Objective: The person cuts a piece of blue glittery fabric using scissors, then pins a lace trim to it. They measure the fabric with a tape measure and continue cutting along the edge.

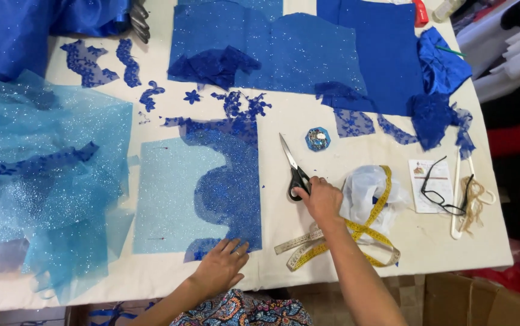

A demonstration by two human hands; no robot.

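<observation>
Presently my right hand (322,198) rests on the black handles of the scissors (293,169), fingers curled down on the loops; I cannot tell whether they pass through them. Scissors condition: lying flat on the white table (284,115), silver blades closed and pointing away from me toward the dark blue fabric (308,48). They sit just right of the lace piece (229,187) and below the small blue pin box (318,139). My left hand (220,265) lies flat with fingers spread, fingertips pressing the near edge of the lace piece. That piece is dark blue and glittery, laid over a pale blue sparkly panel (166,193). A yellow tape measure (356,232) loops beside my right wrist, partly over a white plastic bag (368,190). Black glasses (444,187) lie farther right on a card.
</observation>
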